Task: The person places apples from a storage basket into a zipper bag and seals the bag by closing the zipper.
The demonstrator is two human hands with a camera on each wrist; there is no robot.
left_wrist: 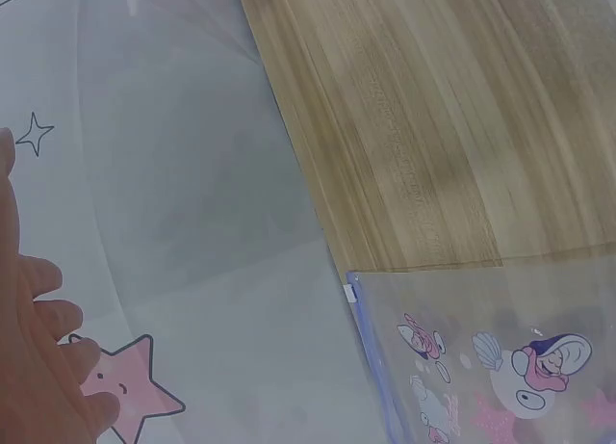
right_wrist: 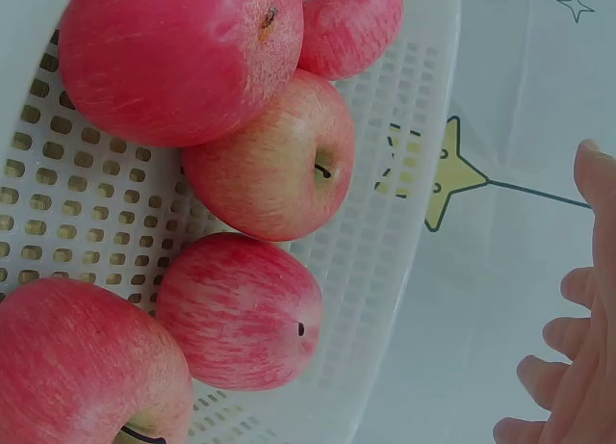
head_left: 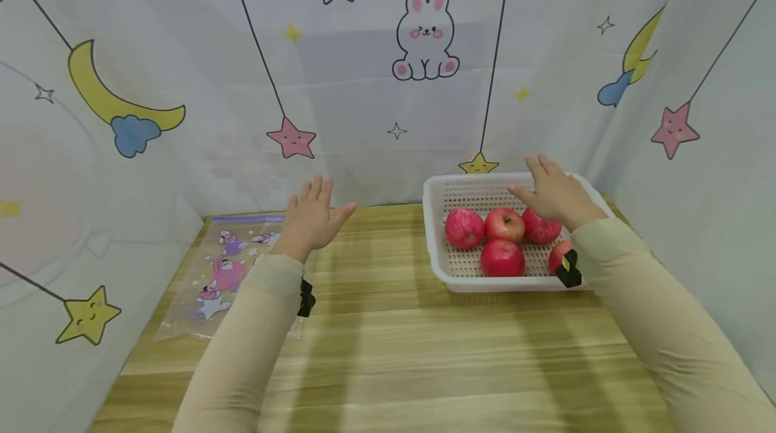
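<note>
My left hand (head_left: 312,219) hovers above the near-right part of a clear zip bag (head_left: 209,271), fingers straight and thumb held out, holding nothing. Cartoon figures are printed on this flat bag, and its purple zip strip (left_wrist: 371,357) shows in the left wrist view. On the right, a white plastic basket (head_left: 432,238) holds several red apples (head_left: 502,258). Over the basket's back right part is my right hand (head_left: 556,194), its fingers extended and nothing in its grasp. The right forearm partly hides one apple (head_left: 559,254) at the basket's right side.
A wood-grain table (head_left: 388,359) carries the bag at left and the basket at right. White curtain cloth (head_left: 364,83) with printed stars, moons and a rabbit stands behind the table and along both sides. Black wrist straps (head_left: 306,298) show on both sleeves.
</note>
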